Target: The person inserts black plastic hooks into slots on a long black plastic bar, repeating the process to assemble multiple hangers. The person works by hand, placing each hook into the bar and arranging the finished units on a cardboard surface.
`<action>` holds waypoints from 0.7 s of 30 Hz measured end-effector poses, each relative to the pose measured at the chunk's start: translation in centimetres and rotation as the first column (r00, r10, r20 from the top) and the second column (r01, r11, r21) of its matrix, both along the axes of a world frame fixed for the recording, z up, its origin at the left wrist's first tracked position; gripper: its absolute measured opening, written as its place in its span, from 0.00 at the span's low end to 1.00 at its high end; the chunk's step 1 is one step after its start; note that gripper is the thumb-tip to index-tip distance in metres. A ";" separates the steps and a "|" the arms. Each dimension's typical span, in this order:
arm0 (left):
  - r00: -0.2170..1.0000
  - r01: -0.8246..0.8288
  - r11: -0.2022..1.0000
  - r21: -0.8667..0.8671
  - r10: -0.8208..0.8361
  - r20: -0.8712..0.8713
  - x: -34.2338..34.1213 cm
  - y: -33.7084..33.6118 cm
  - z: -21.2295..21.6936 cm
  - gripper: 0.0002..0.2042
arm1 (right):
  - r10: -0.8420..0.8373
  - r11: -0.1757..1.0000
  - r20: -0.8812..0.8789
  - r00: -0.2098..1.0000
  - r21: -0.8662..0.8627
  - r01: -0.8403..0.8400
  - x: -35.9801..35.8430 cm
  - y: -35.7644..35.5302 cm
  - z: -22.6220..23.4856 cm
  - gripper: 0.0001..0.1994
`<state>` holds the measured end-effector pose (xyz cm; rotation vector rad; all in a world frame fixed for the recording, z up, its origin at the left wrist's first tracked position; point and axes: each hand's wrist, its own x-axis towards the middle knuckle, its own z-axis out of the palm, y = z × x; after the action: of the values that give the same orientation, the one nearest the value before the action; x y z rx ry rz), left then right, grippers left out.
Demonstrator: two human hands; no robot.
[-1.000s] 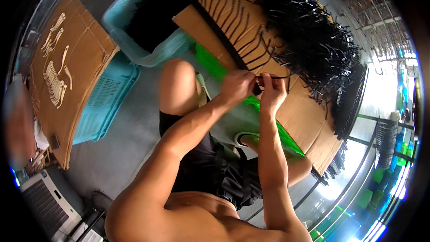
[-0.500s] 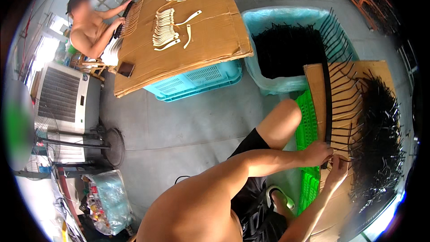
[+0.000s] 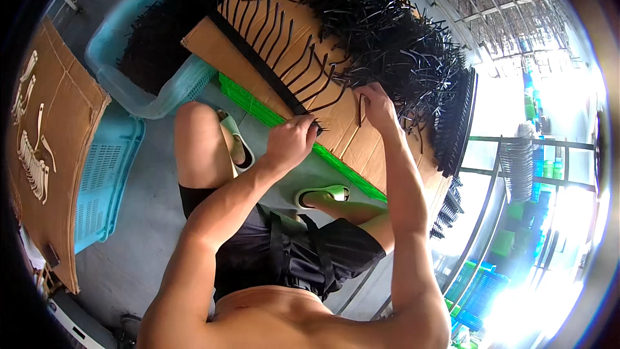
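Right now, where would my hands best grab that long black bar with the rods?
Probably mid-length on the black bar, coming from the person's left: black rods stick out from its right side, so its straight left edge looks bare.

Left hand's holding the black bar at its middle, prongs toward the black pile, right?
Not its middle: the head view shows the left hand holding the black bar at its near end. The prongs point toward the black pile.

Brown cardboard top (image 3: 352,148) has a super messy heap of black strips (image 3: 381,29) plus a pronged black bar (image 3: 258,63); left-hand cardboard sheet's (image 3: 71,123) got curvy white bits (image 3: 32,168).
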<state>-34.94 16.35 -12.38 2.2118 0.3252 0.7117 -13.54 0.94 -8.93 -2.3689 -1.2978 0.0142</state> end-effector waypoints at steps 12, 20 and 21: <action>0.999 -0.014 1.000 -0.017 0.015 0.034 0.1 -1.9 -0.5 0.07 | -0.511 0.856 -0.488 0.708 -0.359 0.371 -4.0 -4.1 -0.5 0.21; 1.000 -0.007 1.000 0.028 0.006 0.030 0.3 -1.5 -0.7 0.06 | 0.037 0.692 -0.804 0.594 0.449 0.565 -12.6 0.6 1.6 0.05; 0.999 -0.002 1.000 0.019 0.001 0.046 0.4 -1.4 -0.7 0.06 | -0.041 0.731 -0.708 0.705 0.460 0.505 -13.3 1.0 1.3 0.06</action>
<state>-34.56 14.91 -13.11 2.2095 0.2984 0.7681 -26.89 1.94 -7.65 -1.6850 -0.4429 0.2607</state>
